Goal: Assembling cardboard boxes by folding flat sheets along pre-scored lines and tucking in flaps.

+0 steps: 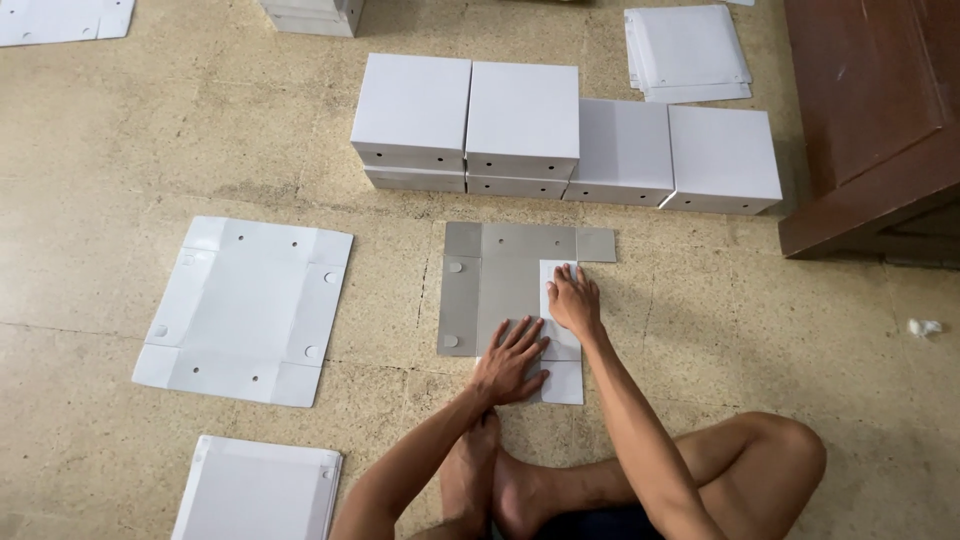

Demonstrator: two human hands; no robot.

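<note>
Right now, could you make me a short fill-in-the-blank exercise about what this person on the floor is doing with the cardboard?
Both hands press a folded flap on the ____ sheet.
The left hand lies ____ on the flap, fingers spread.
Behind the sheet stands a row of finished white ____.
To the left lies a flat ____ sheet, untouched.

Missing words: grey; flat; boxes; white

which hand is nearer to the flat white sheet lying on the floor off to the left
Left. The left hand presses the near edge of the grey box blank, closer to the flat white sheet; the right hand rests on the blank's folded right flap, farther from it.
</note>
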